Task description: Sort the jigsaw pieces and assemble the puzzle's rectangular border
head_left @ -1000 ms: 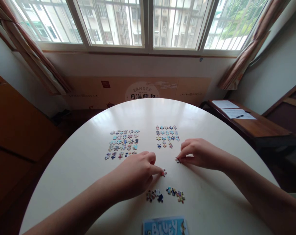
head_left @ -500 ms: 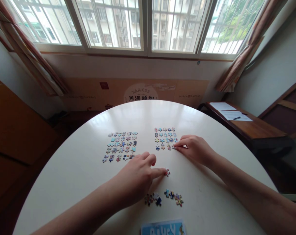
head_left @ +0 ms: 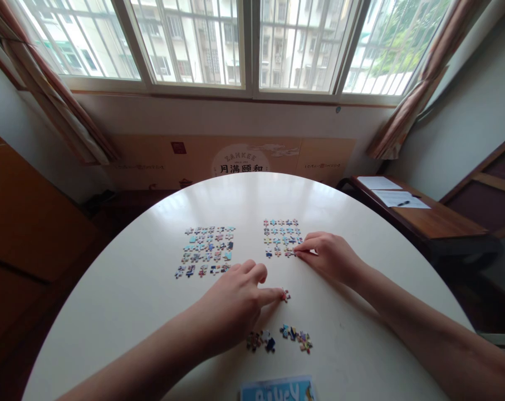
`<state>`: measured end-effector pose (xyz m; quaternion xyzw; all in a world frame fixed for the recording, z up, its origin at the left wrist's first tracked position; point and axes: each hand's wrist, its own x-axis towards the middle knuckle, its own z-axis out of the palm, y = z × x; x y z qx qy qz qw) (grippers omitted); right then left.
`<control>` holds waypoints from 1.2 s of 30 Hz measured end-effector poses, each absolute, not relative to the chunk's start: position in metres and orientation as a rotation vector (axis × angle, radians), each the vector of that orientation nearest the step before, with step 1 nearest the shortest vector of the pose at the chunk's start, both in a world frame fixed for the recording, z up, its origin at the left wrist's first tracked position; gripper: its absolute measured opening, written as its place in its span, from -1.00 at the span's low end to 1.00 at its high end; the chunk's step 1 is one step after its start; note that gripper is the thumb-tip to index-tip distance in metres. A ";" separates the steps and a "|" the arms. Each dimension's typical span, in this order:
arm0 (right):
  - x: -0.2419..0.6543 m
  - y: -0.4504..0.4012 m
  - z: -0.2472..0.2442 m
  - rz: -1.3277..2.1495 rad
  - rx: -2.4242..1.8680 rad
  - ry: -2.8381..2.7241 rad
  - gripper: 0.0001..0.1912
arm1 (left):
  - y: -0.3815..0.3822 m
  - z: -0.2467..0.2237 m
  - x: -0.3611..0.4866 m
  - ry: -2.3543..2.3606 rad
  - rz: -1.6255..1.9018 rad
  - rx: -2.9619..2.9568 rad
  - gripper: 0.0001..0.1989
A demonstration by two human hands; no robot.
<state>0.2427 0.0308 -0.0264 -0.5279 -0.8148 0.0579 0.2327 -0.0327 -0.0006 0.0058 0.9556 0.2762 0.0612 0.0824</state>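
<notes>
My left hand [head_left: 246, 298] reaches over the middle of the white table. Its extended finger presses on a small pink-and-white jigsaw puzzle piece [head_left: 287, 296], with the other visible fingers curled in. Farther right, my right hand [head_left: 329, 256] pinches a puzzle piece [head_left: 295, 252] at the near right corner of a grid of pieces [head_left: 282, 231]; the fingertips partly cover it. Left of that lies a second set of pieces [head_left: 204, 257] in rows, its near right end close to my left knuckles. Loose pieces [head_left: 293, 332] and a dark blue piece [head_left: 270, 345] lie nearer to me.
A blue printed box or card [head_left: 277, 390] lies at the bottom edge of the view. The round white table [head_left: 131, 312] has a curved far edge before the window wall. On the right, a wooden side table [head_left: 448, 223] bears papers [head_left: 396, 199] and a pen.
My right hand has shifted slightly left, moving the piece at its fingertips closer to the bottom row. My left hand stays on its piece.
</notes>
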 end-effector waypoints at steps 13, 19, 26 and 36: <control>0.250 0.034 -0.025 0.169 -1.471 -2.233 -0.85 | -0.001 0.005 -0.033 0.816 0.232 2.876 -0.47; 0.248 0.034 -0.026 0.178 -1.455 -2.247 -0.85 | 0.001 0.000 -0.032 0.792 0.258 2.949 -0.45; 0.249 0.024 -0.008 0.180 -1.358 -2.253 -0.85 | 0.004 -0.004 -0.029 0.793 0.324 2.995 -0.48; 0.233 0.000 0.004 0.554 -0.996 -2.623 -0.82 | 0.002 -0.007 -0.023 0.738 0.451 3.062 -0.61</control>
